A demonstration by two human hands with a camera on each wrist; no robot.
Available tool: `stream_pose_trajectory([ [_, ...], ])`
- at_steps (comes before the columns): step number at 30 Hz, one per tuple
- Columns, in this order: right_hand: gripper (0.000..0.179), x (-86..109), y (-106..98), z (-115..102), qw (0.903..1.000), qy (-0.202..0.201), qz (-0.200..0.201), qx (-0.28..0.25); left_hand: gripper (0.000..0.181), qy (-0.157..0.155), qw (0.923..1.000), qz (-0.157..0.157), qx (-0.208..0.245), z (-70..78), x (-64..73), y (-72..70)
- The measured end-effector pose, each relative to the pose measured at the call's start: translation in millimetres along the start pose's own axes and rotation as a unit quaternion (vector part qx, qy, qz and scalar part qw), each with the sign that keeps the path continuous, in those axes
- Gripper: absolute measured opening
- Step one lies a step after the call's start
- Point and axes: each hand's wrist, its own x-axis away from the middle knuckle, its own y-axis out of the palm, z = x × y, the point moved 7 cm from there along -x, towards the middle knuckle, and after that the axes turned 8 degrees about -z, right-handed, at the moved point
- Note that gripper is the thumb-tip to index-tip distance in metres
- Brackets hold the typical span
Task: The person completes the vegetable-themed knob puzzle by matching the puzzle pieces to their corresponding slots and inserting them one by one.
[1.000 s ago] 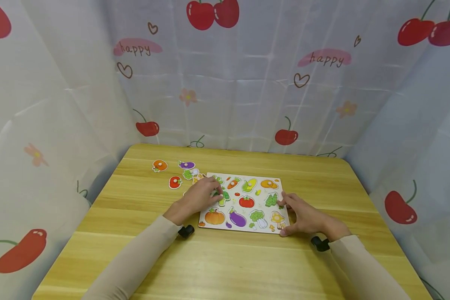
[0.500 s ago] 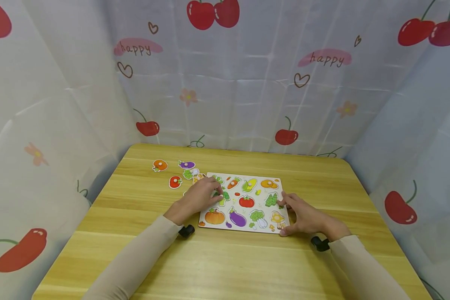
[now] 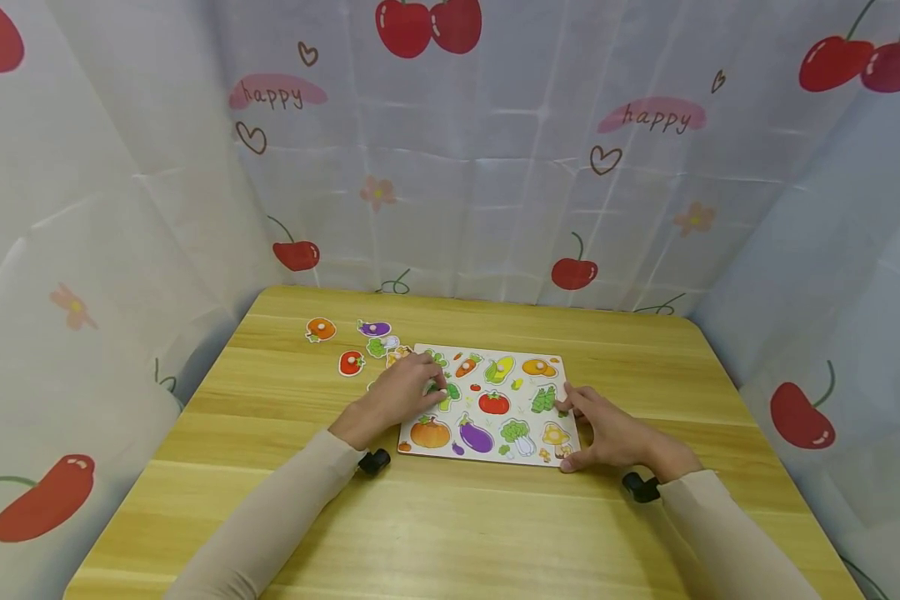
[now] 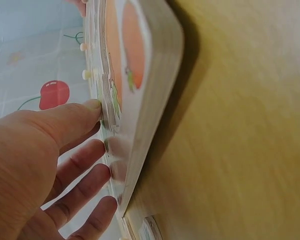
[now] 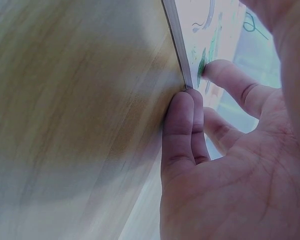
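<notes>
The broccoli piece (image 3: 452, 392) sits on the white puzzle board (image 3: 521, 404), near its left side. The left hand (image 3: 396, 392) pinches it between finger and thumb. The right hand (image 3: 613, 432), fingers spread apart, touches the board's right edge and top. Left of the board, a tomato piece (image 3: 351, 362), an eggplant piece (image 3: 382, 329) and an orange piece (image 3: 320, 330) lie on the wooden surface (image 3: 450, 525).

Your sleeves (image 3: 270, 517) are plain beige; before you the white board (image 3: 521, 404) shows orange, purple, green, yellow and red vegetables (image 3: 476, 435), the bench (image 3: 450, 533) has yellowish wood grain, and the pale curtain (image 3: 487, 208) bears red cherries (image 3: 575, 273).
</notes>
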Motion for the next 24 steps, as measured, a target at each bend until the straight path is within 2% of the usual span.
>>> stream_pose_trajectory([
  [13, 0.114, 0.4, 1.4, 3.0, 0.9999, 0.011, -0.005, -0.001, 0.012, 0.000, 1.0000, -0.006, -0.001, -1.5, -2.1, 3.0],
  [17, 0.110, 0.5, 2.1, 3.4, 0.9999, 0.010, -0.005, -0.002, 0.013, 0.000, 0.9999, -0.012, 0.000, 0.4, -1.0, 1.3],
  [24, 0.117, 0.0, 1.5, 3.9, 1.0000, 0.009, -0.002, 0.002, 0.014, 0.006, 0.9999, -0.014, 0.007, 2.7, 0.6, -1.5],
])
